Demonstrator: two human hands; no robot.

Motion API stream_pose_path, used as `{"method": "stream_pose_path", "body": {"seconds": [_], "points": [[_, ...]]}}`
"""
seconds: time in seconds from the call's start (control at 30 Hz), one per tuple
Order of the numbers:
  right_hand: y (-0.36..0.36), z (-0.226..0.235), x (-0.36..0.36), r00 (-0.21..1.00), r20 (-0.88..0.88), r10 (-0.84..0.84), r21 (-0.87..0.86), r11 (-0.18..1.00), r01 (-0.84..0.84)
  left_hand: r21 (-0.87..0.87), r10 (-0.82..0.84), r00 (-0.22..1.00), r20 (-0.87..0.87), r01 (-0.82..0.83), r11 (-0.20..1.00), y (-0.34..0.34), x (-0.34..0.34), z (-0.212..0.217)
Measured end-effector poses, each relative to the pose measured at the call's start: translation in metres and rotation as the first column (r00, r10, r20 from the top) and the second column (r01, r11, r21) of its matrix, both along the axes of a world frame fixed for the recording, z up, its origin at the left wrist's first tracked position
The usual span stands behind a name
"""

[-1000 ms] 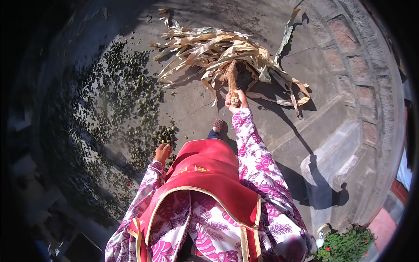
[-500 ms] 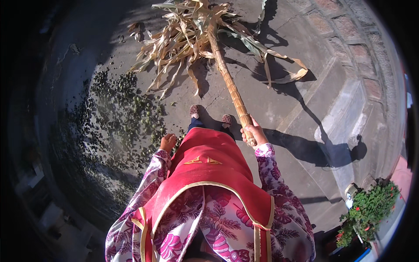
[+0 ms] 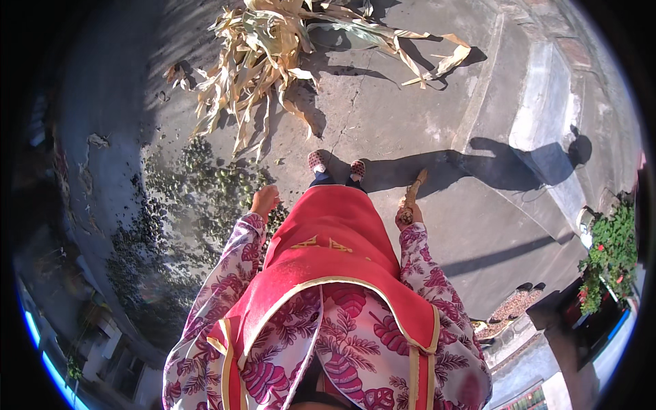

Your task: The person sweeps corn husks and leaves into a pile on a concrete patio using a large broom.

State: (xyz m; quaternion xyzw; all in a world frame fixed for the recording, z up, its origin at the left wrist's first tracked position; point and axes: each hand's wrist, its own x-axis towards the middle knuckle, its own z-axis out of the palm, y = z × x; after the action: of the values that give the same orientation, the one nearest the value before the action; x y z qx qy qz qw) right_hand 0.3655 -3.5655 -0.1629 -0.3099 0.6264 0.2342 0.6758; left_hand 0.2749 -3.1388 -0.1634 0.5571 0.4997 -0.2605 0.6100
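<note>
The right hand is closed around the near end of a short dried stalk, which points toward 12 o'clock over the concrete ground; the right forearm is bent at the person's side in a floral sleeve. The left hand hangs beside the red apron, fingers loosely curled and holding nothing. A spread of small green fruits lies on the ground at 9 to 10 o'clock of the left hand. A heap of dried corn stalks lies at 12 o'clock, well apart from both hands. A potted plant stands at 3 o'clock.
</note>
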Motion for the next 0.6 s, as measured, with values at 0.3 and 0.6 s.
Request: {"method": "stream_pose_path", "body": {"seconds": [0.3,0.6], "points": [[0.158,0.057,0.049,0.838,0.406,0.364,0.398,0.755,-0.521,-0.027,-0.041,0.998,0.038,0.042,0.999,-0.021,0.042,0.014],[0.093,0.140,0.082,0.666,0.494,0.559,0.048,0.747,-0.663,-0.028,-0.095,0.994,0.055,0.096,0.995,-0.032,0.092,0.020]]}}
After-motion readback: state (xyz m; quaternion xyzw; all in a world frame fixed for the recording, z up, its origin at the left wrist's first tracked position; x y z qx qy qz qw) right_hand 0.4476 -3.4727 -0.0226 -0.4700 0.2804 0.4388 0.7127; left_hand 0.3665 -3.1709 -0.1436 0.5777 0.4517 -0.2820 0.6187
